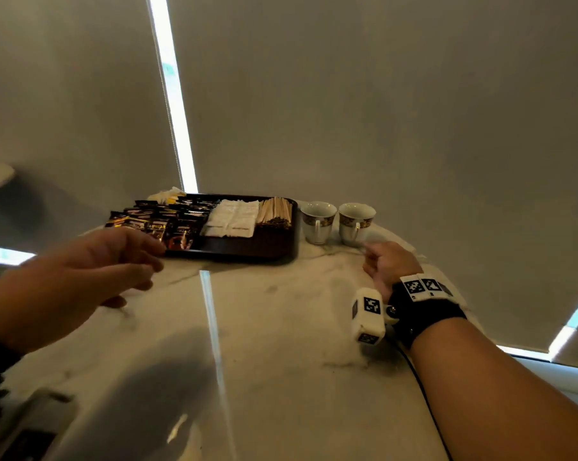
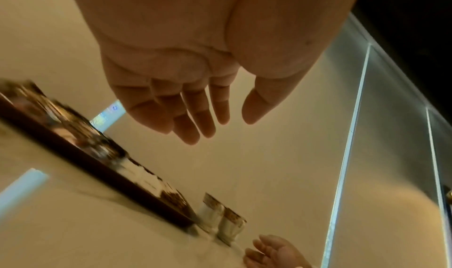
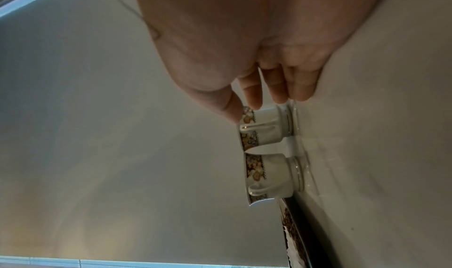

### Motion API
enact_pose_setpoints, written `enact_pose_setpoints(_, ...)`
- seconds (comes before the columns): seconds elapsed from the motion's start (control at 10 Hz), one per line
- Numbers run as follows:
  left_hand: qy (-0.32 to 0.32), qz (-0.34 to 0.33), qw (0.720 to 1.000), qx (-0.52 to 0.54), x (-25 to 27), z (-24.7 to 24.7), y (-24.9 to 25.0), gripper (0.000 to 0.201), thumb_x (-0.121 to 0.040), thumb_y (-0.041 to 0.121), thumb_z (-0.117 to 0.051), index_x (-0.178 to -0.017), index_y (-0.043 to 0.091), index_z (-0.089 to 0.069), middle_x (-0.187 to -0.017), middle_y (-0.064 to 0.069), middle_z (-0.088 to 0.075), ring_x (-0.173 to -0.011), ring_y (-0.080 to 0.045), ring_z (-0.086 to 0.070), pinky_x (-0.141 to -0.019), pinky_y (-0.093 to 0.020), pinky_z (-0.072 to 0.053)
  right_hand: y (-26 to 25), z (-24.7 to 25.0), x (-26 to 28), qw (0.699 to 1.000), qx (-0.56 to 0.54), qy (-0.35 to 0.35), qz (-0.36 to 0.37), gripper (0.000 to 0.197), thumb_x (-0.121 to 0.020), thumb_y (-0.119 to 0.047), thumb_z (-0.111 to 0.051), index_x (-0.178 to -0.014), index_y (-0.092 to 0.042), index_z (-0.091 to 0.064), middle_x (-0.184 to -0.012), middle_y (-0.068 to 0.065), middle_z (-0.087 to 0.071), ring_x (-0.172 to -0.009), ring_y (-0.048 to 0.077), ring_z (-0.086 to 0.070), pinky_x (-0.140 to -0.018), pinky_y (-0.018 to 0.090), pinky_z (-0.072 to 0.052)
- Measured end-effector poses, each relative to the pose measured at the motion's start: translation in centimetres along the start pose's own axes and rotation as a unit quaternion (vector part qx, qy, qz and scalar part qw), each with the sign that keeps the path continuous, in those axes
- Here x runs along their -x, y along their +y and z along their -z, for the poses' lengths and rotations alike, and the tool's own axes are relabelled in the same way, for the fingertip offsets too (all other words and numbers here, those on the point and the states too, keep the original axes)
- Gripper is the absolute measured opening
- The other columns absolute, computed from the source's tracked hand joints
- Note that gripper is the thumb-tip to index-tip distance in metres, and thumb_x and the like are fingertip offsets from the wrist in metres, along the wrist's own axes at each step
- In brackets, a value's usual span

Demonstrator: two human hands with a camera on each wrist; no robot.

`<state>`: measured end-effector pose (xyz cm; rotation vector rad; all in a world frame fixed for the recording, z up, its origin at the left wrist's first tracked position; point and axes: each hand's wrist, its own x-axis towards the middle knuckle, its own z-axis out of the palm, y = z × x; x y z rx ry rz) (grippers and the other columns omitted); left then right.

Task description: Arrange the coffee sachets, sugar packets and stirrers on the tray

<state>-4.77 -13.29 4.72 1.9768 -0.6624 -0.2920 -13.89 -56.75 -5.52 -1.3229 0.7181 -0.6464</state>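
Observation:
A dark brown tray [image 1: 244, 252] sits at the far side of the marble table. It holds dark coffee sachets [image 1: 168, 221] on the left, white sugar packets [image 1: 232, 217] in the middle and wooden stirrers [image 1: 276, 211] on the right. My left hand [image 1: 148, 261] hovers over the table by the tray's front-left corner. In the left wrist view the left hand [image 2: 212, 117] is empty with its fingers straight. My right hand [image 1: 374, 257] rests low just in front of the right cup. In the right wrist view the right hand [image 3: 257, 105] is relaxed and holds nothing.
Two patterned white cups [image 1: 317, 221] [image 1: 356, 222] stand right of the tray, also close before the right wrist camera [image 3: 264, 127]. A few white and yellow packets [image 1: 166, 194] lie behind the tray's far-left corner. The marble table [image 1: 264, 327] stretches toward me. Blinds hang behind.

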Motion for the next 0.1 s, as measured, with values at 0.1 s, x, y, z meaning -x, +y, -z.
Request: enact_pose_setpoints(0.1,0.040,-0.012,0.997,-0.070,4.40,4.77,-4.33,0.038,-0.052,0.049,-0.085,-0.084,0.029,-0.077,-0.081,-0.001,-0.078,-0.078,-0.039,-0.074,-0.069,-0.043,-0.054,1.00,0.62,-0.07,0.999,0.041,0.009,0.010,0.007,-0.084,-0.019,-0.069,-0.082,-0.022,-0.062,-0.101,0.017,-0.065,-0.090,0.019,-0.059,-0.098,0.040,-0.053)
